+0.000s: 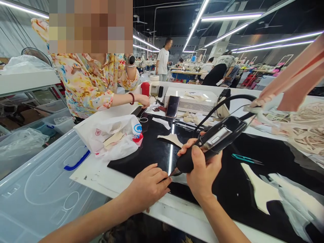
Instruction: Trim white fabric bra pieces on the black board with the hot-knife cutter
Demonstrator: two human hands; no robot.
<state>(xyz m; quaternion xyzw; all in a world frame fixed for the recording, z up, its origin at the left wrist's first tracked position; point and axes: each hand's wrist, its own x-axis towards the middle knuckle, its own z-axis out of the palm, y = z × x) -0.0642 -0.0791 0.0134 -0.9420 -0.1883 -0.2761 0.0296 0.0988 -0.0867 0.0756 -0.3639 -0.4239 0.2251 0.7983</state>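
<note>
My right hand (204,168) is wrapped round a black corded hand tool (215,141) with a shiny metal plate on its side. The tool slants down to the left, and its narrow end comes close to the fingertips of my left hand (149,185). Those fingers are bent and pressed together at the front edge of the black board (152,148). Whatever lies under them is hidden. A cream cut piece (170,138) rests beyond the tool, and another cream piece (260,189) is to the right. Teal thread snips (246,159) lie on the board too.
A plastic bag (118,138) with cream scraps sits at the left. Behind stand a phone (172,106) and a white vented box (192,101). A co-worker's hand (143,100) reaches in beside a red spool (145,88). Pink strips (293,77) hang at the right.
</note>
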